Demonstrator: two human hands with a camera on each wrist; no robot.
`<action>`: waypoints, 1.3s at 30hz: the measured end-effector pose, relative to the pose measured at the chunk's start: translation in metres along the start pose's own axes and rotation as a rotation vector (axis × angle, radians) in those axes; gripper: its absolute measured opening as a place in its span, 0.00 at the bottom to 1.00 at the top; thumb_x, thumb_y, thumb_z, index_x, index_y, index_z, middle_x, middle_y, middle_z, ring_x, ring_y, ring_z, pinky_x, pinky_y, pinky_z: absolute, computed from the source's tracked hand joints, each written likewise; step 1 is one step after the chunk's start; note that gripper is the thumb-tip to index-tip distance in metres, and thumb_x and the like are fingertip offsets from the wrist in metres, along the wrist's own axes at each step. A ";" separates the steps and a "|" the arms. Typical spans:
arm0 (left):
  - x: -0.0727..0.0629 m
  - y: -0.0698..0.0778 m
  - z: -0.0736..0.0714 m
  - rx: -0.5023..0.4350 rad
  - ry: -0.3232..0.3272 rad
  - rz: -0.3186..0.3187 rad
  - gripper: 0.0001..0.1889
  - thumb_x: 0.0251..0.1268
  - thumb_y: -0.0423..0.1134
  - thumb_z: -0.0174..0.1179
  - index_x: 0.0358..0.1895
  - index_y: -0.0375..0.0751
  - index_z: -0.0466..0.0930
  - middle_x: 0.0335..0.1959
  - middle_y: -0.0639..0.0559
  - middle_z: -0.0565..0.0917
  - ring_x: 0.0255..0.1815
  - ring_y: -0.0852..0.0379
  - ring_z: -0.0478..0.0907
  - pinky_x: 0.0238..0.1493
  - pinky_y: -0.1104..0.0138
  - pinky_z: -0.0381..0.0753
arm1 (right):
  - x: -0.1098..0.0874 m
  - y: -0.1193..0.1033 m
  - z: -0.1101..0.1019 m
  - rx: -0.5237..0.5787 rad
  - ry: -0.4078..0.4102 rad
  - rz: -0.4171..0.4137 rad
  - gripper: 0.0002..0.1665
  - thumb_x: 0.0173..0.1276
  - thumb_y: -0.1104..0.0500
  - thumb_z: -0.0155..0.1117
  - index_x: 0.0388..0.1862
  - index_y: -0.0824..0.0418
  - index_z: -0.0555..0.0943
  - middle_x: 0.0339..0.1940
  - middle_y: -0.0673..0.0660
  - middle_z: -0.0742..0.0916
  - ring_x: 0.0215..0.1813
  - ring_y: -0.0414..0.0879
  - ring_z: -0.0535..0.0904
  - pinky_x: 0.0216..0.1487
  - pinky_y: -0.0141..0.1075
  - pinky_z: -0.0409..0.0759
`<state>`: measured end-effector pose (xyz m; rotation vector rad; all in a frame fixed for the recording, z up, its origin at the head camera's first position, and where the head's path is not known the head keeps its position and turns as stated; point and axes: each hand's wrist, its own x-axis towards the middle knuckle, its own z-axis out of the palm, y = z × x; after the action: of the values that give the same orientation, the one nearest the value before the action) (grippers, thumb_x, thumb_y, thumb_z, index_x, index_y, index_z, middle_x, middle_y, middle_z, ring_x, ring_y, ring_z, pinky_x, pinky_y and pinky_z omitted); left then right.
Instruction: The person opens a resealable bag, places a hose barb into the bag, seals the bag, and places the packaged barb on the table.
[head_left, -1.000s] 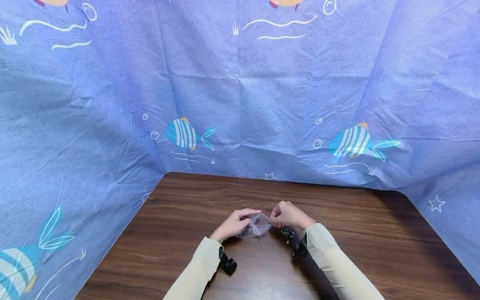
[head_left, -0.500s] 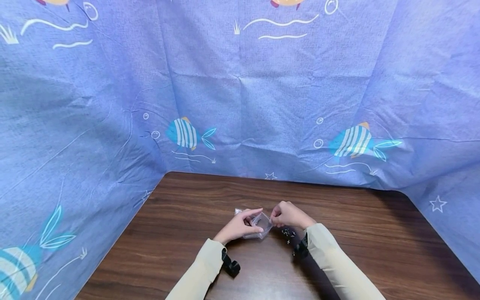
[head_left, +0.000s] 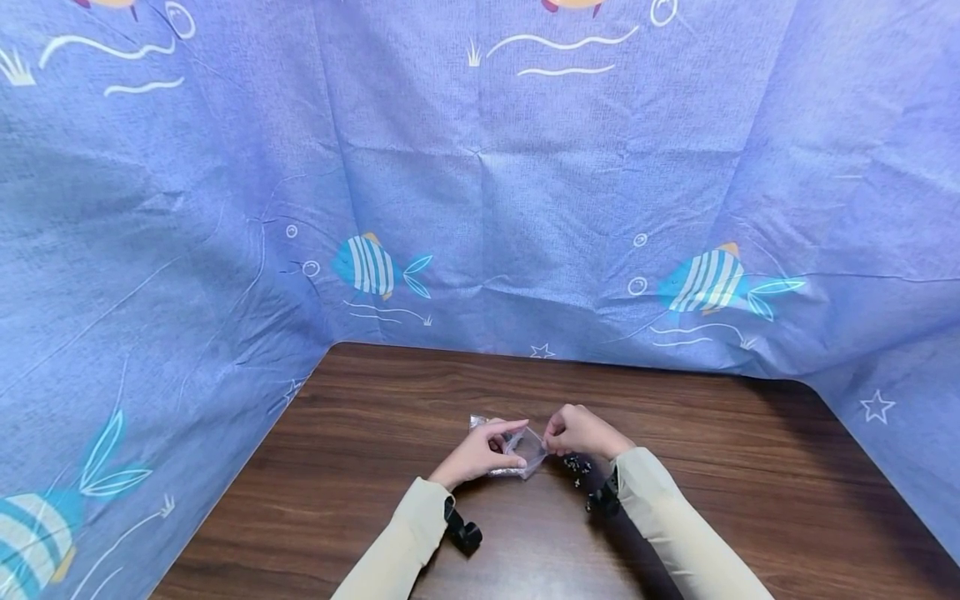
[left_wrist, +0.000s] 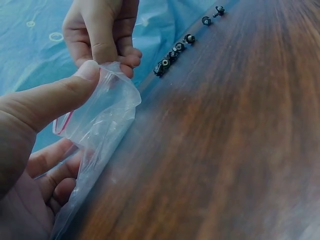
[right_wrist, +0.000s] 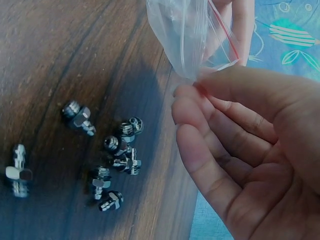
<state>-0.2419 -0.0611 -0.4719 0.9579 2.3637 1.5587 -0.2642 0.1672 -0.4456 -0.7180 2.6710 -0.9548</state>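
Note:
A clear zip bag (head_left: pixel 532 448) with a red line by its mouth is stretched between my two hands above the table. My left hand (head_left: pixel 478 455) holds it from the left, thumb and forefinger spread apart at the parted mouth; in the left wrist view the thumb lies along the rim and other fingers curl behind the plastic. At the opposite corner of the bag (right_wrist: pixel 182 40), my right hand (right_wrist: pixel 250 135) pinches the edge between thumb and forefinger. Several small metal barbed hose fittings (right_wrist: pixel 122 159), with threads and hex middles, lie loose below the right hand.
The dark wood table (head_left: pixel 390 392) extends around both hands. A blue fish-print cloth (head_left: pixel 555 208) hangs along its back and left sides. Black straps with small devices (head_left: pixel 463 533) sit on both wrists.
My left hand has shifted slightly right along the bag, its thumb and forefinger now spread wider at the mouth. The bag's far-left corner has come into sight. My right hand stays nearly still.

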 end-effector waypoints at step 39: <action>-0.002 0.006 0.000 0.035 0.000 -0.051 0.31 0.56 0.33 0.69 0.64 0.33 0.72 0.49 0.33 0.78 0.42 0.39 0.74 0.42 0.68 0.73 | -0.021 0.017 -0.024 -0.137 -0.095 -0.110 0.02 0.58 0.62 0.70 0.30 0.60 0.85 0.27 0.46 0.86 0.29 0.31 0.76 0.34 0.27 0.76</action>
<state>-0.2380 -0.0610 -0.4666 0.8965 2.4032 1.5042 -0.2614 0.2024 -0.4370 -0.9231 2.6561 -0.7477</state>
